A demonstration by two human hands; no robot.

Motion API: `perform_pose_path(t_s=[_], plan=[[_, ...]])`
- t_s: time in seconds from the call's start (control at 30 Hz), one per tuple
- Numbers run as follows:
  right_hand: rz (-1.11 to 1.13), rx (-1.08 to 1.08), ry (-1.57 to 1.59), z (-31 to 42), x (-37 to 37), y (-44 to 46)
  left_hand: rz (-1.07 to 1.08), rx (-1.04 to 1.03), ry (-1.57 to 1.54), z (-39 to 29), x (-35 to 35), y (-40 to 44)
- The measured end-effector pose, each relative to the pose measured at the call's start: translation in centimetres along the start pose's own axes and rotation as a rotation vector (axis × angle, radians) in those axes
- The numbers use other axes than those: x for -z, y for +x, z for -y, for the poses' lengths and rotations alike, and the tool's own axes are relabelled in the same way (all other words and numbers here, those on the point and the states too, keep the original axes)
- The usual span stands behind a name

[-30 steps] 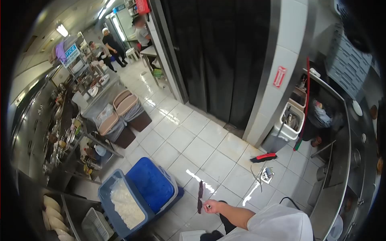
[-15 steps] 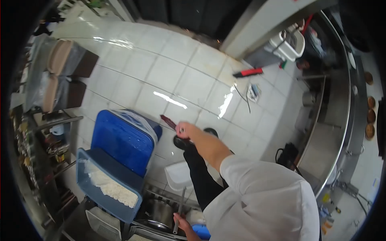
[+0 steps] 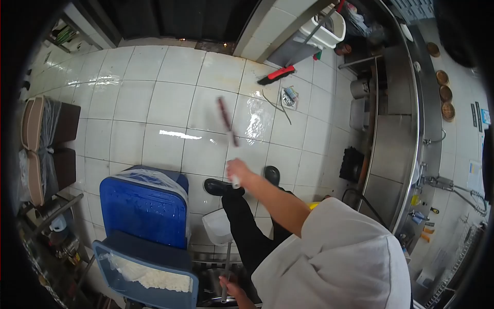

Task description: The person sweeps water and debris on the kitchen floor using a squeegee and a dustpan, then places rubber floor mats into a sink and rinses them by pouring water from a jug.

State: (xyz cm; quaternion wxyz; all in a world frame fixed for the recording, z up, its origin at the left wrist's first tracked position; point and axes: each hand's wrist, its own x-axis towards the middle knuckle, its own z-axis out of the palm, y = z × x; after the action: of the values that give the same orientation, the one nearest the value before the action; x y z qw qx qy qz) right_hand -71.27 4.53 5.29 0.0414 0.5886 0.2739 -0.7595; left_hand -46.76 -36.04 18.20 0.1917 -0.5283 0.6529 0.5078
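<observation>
My right hand (image 3: 237, 172) is closed around the pale handle of a broom (image 3: 226, 121). Its long dark-red head is blurred and reaches out over the white tiled floor, beyond my shoes. Low in the view, my left hand (image 3: 232, 287) is wrapped round the grey handle of a long-handled dustpan (image 3: 217, 226). The white pan rests beside my leg, its mouth facing the bins. Inside the pan I make out no debris.
On the left stand a blue lidded bin (image 3: 144, 211), a grey-blue tub (image 3: 103, 262) holding white stuff, and brown bins (image 3: 67, 123). A red-and-black brush head (image 3: 278, 75) lies near a floor drain (image 3: 289, 98) and a dark strip (image 3: 278, 107). A steel counter (image 3: 386, 149) runs along the right.
The broom has swung out farther across the floor, away from my legs. My view has shifted, showing more floor ahead. The dustpan stays beside my leg, still held by its handle.
</observation>
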Motion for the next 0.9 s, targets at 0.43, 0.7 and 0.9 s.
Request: perform_pose_path(t_s=[0.43,0.7,0.9], plan=[[0.361,-0.707,1.144,5.9,-2.2,17.3,0.092,-0.048,0.114,-1.4,-0.6,0.6],[0.36,0.591,-0.611,8.3,13.9,14.2,0.062,-0.041,0.173,-0.4,-2.9,-1.4],[0.074,-0.278,-0.172,0.9,20.2,-2.7,0.031,-0.165,0.198,2.1,-6.1,-3.7]])
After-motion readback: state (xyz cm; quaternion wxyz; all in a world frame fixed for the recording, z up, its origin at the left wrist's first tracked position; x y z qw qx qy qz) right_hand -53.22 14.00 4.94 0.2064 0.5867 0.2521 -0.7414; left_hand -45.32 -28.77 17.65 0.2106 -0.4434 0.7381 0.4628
